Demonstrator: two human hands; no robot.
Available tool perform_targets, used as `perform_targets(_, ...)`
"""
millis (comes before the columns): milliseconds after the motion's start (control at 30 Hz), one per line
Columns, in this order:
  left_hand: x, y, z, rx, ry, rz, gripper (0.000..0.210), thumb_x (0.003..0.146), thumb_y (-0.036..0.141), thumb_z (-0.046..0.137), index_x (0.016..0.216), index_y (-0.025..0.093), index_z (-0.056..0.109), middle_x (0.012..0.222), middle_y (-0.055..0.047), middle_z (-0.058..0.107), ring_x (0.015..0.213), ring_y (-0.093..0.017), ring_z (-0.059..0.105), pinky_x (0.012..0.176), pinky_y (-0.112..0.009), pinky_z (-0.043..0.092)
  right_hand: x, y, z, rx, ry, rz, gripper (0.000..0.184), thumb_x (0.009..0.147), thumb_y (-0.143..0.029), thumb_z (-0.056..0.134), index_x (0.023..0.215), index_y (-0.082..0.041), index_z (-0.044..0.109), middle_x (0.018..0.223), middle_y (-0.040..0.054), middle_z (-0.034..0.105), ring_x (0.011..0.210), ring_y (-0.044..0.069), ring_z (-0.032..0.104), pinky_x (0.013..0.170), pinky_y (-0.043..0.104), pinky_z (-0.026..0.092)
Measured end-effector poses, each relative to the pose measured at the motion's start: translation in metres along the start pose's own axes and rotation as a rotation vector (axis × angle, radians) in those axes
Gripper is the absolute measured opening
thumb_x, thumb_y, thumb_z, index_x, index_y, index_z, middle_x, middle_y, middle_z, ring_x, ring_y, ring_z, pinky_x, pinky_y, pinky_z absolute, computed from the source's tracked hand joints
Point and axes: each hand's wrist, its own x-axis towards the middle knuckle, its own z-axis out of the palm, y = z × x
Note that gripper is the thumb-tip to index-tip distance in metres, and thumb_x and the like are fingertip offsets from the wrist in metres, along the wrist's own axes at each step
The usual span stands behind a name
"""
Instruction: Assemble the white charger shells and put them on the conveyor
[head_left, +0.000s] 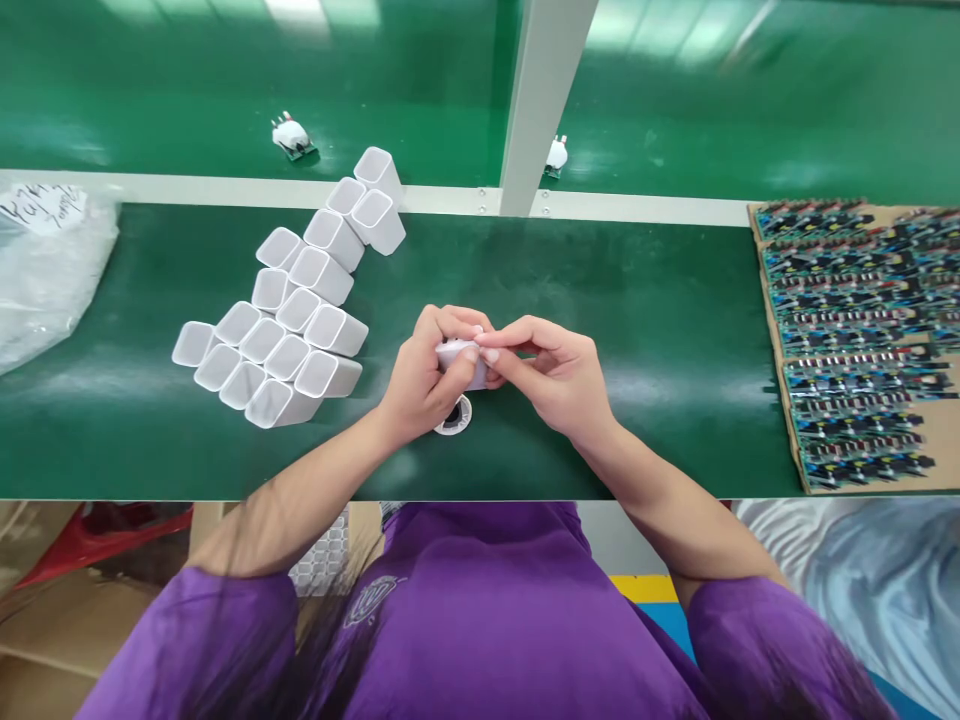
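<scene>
My left hand [421,378] is wrapped round a small white plastic housing [475,377] above the middle of the green bench. Thumb and forefinger of my right hand [562,378] are pinched together at the housing's upper right edge. Whatever lies between those fingertips is too small to make out. Just below my left fingers, a round white ring with a dark centre [454,416] rests on the bench, partly covered by the hand. To the left stand several similar white open-ended housings [264,341], packed close together in slanting rows.
Green circuit boards [847,340] lie in rows on cardboard [946,440] at the right. A clear plastic bag [45,280] with handwriting sits far left. Behind a pale rail and post [544,90], two small white parts with prongs [291,136] rest on the green surface.
</scene>
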Motion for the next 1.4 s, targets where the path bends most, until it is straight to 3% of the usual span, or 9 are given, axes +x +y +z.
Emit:
perform_targets(233, 0.007, -0.012, -0.003, -0.062, 0.014, -0.094, 0.021, 0.095, 0.045, 0.054, 0.097, 0.025, 0.05, 0.099, -0.003, 0.068, 0.085, -0.015, 0.068, 0.071, -0.032, 0.057, 0.006, 0.006, -0.006, -0.128, 0.003, -0.031, 0.038, 0.086, -0.056, 0.066, 0.095, -0.018, 0.065, 0.076, -0.0027, 0.062, 0.063, 0.009, 0.061, 0.053, 0.021, 0.054)
perform_targets(333, 0.015, -0.014, -0.007, -0.212, 0.071, -0.176, 0.026, 0.094, 0.049, 0.053, 0.097, 0.024, 0.047, 0.102, -0.003, 0.068, 0.079, -0.014, 0.069, 0.069, -0.03, 0.058, 0.003, 0.003, -0.008, -0.492, -0.073, -0.071, 0.036, 0.09, -0.054, 0.063, 0.089, -0.018, 0.061, 0.074, -0.0026, 0.06, 0.059, 0.008, 0.056, 0.051, 0.019, 0.045)
perform_targets(433, 0.021, -0.009, -0.01, -0.334, 0.131, -0.254, 0.029, 0.093, 0.051, 0.054, 0.098, 0.023, 0.046, 0.103, -0.003, 0.067, 0.079, -0.014, 0.07, 0.069, -0.031, 0.061, -0.006, 0.002, 0.003, -0.993, -0.29, -0.078, 0.041, 0.083, -0.056, 0.07, 0.094, -0.017, 0.062, 0.088, 0.0033, 0.065, 0.069, 0.013, 0.061, 0.051, 0.022, 0.038)
perform_targets(533, 0.023, -0.004, -0.013, -0.422, 0.172, -0.341, 0.03, 0.089, 0.048, 0.061, 0.097, 0.022, 0.049, 0.102, -0.002, 0.068, 0.083, -0.015, 0.07, 0.073, -0.033, 0.062, -0.014, 0.006, 0.02, -1.253, -0.474, -0.056, 0.044, 0.086, -0.054, 0.069, 0.106, -0.016, 0.061, 0.103, 0.0096, 0.065, 0.082, 0.02, 0.065, 0.049, 0.025, 0.034)
perform_targets(733, 0.028, -0.002, -0.021, -0.454, 0.168, -0.397, 0.036, 0.074, 0.038, 0.078, 0.097, 0.022, 0.056, 0.112, -0.004, 0.069, 0.089, -0.017, 0.071, 0.076, -0.03, 0.06, -0.018, 0.011, 0.021, -0.919, -0.614, -0.07, 0.016, 0.091, -0.024, 0.063, 0.102, -0.017, 0.053, 0.09, 0.0029, 0.065, 0.07, 0.015, 0.061, 0.056, 0.025, 0.041)
perform_targets(800, 0.029, -0.002, -0.022, -0.471, 0.176, -0.402, 0.035, 0.077, 0.04, 0.076, 0.099, 0.022, 0.057, 0.109, -0.005, 0.07, 0.088, -0.016, 0.07, 0.074, -0.027, 0.059, -0.014, 0.006, 0.01, -0.656, -0.506, -0.075, 0.015, 0.091, -0.025, 0.061, 0.103, -0.02, 0.052, 0.085, -0.0013, 0.063, 0.06, 0.01, 0.057, 0.055, 0.023, 0.043)
perform_targets(900, 0.025, 0.003, -0.016, -0.529, 0.151, -0.389, 0.029, 0.083, 0.041, 0.071, 0.1, 0.021, 0.057, 0.104, -0.004, 0.07, 0.084, -0.014, 0.069, 0.071, -0.024, 0.058, -0.006, -0.005, -0.004, -0.297, -0.155, -0.065, 0.021, 0.094, -0.038, 0.056, 0.109, -0.024, 0.049, 0.084, -0.0037, 0.062, 0.05, 0.007, 0.052, 0.047, 0.021, 0.043)
perform_targets(1033, 0.012, 0.014, -0.004, -0.584, 0.029, -0.358, 0.025, 0.089, 0.04, 0.064, 0.101, 0.023, 0.052, 0.1, -0.002, 0.066, 0.073, -0.013, 0.069, 0.067, -0.029, 0.06, -0.002, -0.006, -0.006, -0.197, 0.177, -0.127, 0.018, 0.096, -0.04, 0.052, 0.105, -0.026, 0.045, 0.068, -0.0071, 0.057, 0.042, 0.008, 0.05, 0.039, 0.022, 0.04)
perform_targets(1400, 0.003, 0.019, 0.003, -0.358, -0.053, -0.112, 0.014, 0.096, 0.034, 0.055, 0.103, 0.022, 0.052, 0.1, -0.005, 0.065, 0.074, -0.012, 0.066, 0.064, -0.026, 0.056, -0.007, 0.008, 0.004, -0.485, 0.284, -0.344, 0.013, 0.098, -0.035, 0.048, 0.107, -0.026, 0.042, 0.06, -0.0093, 0.055, 0.044, 0.01, 0.057, 0.044, 0.025, 0.045)
